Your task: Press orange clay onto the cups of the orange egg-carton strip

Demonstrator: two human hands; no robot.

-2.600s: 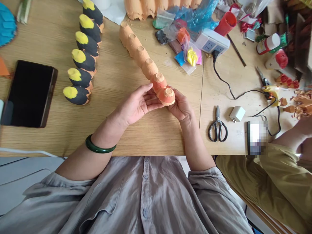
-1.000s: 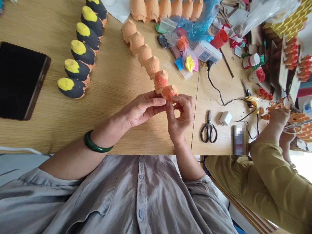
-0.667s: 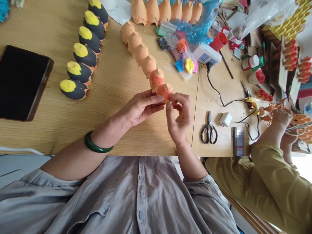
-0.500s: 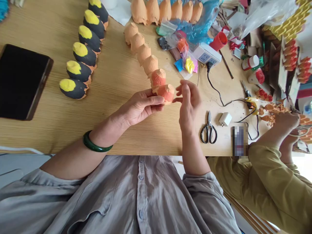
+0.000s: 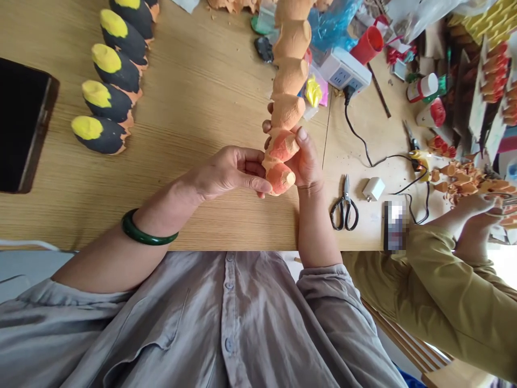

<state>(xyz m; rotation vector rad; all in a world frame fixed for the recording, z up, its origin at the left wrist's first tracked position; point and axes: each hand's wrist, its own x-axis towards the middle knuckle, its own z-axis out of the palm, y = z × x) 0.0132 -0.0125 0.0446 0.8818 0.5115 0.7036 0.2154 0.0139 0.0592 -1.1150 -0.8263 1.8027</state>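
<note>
A strip of orange egg carton cups [image 5: 290, 75] is raised over the table, running away from me. Its two nearest cups carry a reddish-orange coating that leaves their tips bare. My left hand [image 5: 228, 173] pinches the near end, thumb against the last cup. From the right, my right hand [image 5: 309, 160] is wrapped under the strip, with its thumb on the second cup and fingertips showing along the left side. On the left of the table lies another egg carton strip [image 5: 117, 78], covered in black with yellow tops.
A dark tablet [image 5: 24, 126] lies far left. Scissors [image 5: 345, 207], a white charger [image 5: 374, 188] and a power strip [image 5: 344, 70] with a black cable sit to the right. Yellow clay [image 5: 313, 91] is beside the held strip. A co-worker's hands [image 5: 476, 213] are at far right.
My right hand has come in from the right and taken hold of the strip. The strip has swung right and lifted, now pointing straight away from me.
</note>
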